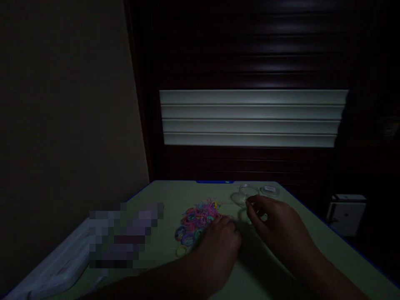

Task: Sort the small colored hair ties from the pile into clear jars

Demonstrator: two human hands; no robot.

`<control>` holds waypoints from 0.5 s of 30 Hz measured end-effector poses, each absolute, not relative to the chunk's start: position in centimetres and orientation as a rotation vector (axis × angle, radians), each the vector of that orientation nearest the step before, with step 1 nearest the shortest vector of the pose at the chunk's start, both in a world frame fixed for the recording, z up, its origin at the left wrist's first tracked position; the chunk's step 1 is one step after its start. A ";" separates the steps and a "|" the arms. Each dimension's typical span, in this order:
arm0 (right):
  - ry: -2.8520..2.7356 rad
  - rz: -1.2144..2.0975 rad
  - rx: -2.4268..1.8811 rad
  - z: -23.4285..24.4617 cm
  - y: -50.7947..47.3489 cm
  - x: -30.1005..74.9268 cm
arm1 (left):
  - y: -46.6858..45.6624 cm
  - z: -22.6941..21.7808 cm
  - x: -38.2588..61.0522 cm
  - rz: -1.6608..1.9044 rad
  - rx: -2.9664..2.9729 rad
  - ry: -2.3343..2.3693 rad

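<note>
A heap of small colourful elastic hair ties (200,221) lies on the pale green table, in pink, purple, teal and yellow. My left hand (220,243) rests at the heap's right edge, its fingers curled down; whatever is under them is hidden. To the right, my right hand (278,221) is raised a little with thumb and forefinger drawn together. What the pinch holds cannot be made out. Just beyond those fingertips stands a clear round container (249,191). A single yellow hair tie (181,251) lies at the near side of the heap.
A clear round lid (269,191) with a white label lies by the table's far right corner. At the left are a white object (59,262) and a blurred-out patch. A white box (346,214) stands beyond the right edge. The room is dim.
</note>
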State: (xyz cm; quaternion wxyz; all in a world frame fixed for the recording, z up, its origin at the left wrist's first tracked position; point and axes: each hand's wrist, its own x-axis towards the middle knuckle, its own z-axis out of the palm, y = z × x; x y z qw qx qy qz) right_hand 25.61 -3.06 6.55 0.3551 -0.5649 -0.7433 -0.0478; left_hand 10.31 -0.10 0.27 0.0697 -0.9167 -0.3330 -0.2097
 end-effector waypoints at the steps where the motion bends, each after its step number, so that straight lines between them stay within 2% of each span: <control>1: -1.927 -0.121 -1.462 6.6 -3.0 25.6 | 0.0 0.3 10.3 -0.655 -2.770 -1.031; 15: -1.962 -0.116 -1.392 6.2 -2.6 25.6 | 0.6 1.6 9.1 -1.110 -2.891 -1.124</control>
